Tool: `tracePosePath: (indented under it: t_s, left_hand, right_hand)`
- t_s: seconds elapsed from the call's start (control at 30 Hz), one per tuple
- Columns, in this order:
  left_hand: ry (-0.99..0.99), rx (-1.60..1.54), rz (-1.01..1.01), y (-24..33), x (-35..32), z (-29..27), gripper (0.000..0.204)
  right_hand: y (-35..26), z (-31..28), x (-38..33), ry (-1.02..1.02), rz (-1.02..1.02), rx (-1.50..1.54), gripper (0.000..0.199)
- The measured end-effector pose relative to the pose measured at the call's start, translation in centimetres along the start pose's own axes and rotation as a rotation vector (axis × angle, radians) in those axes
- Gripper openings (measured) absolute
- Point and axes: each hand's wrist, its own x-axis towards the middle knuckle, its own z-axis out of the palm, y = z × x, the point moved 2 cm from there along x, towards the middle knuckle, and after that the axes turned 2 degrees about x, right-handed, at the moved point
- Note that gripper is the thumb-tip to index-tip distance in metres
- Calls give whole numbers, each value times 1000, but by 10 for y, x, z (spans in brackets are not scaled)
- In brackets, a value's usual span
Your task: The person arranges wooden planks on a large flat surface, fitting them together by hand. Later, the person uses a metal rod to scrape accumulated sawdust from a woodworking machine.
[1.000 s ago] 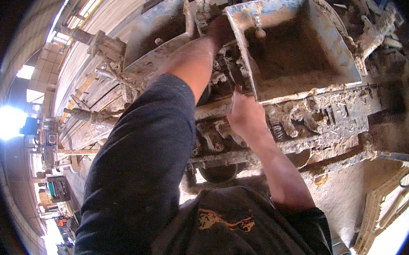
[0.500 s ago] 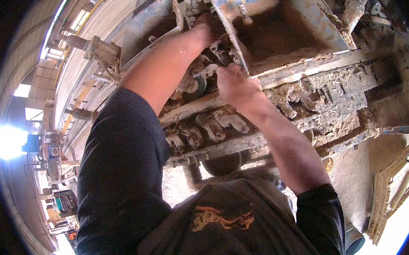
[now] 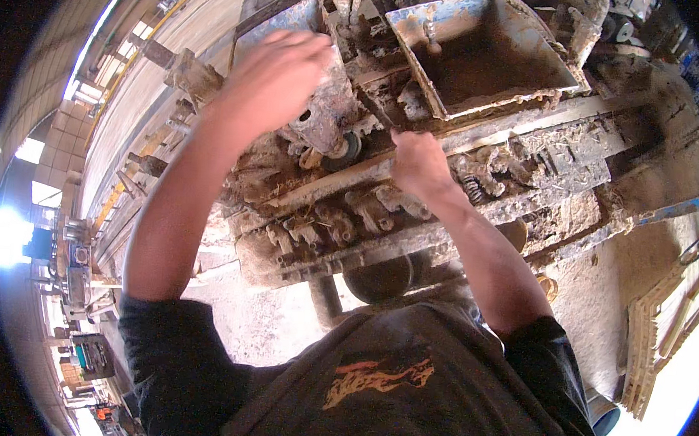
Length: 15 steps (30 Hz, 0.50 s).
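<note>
My left hand (image 3: 278, 79) is raised over the smaller blue-edged metal bin (image 3: 309, 14) at the left of a dirt-caked machine. Its fingers reach out loosely and look a little smeared by motion; nothing shows in them. My right hand (image 3: 420, 160) is closed round the near end of a dark, thin bar-like tool (image 3: 380, 111). The tool slants up and left into the machine between the two bins, and its far end is lost among dirty parts. Below my left hand sits a rusty bracket (image 3: 320, 123) beside a small round wheel (image 3: 344, 151).
A larger blue-edged bin (image 3: 490, 66) with a brown, dirty inside stands at the upper right. A row of dirt-covered metal clamps (image 3: 349, 222) runs along the machine's near side. Wooden frames (image 3: 661, 345) lean at the far right. Metal posts (image 3: 189, 77) stick out on the left.
My left hand has come out from between the bins and risen to the left. My right hand keeps its grip on the tool, a little lower and to the right in view.
</note>
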Motion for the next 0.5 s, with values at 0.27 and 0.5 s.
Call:
tracePosePath:
  t_s: [0.27,0.5]
  left_hand:
    - [146,-25,-528,-85,-138,-42,44]
    - [437,-800,-796,-109,-189,14,51]
  right_hand:
    - [-34,-39,45,-116,-246,-189,17]
    - [2,4,53,-280,60,750,33]
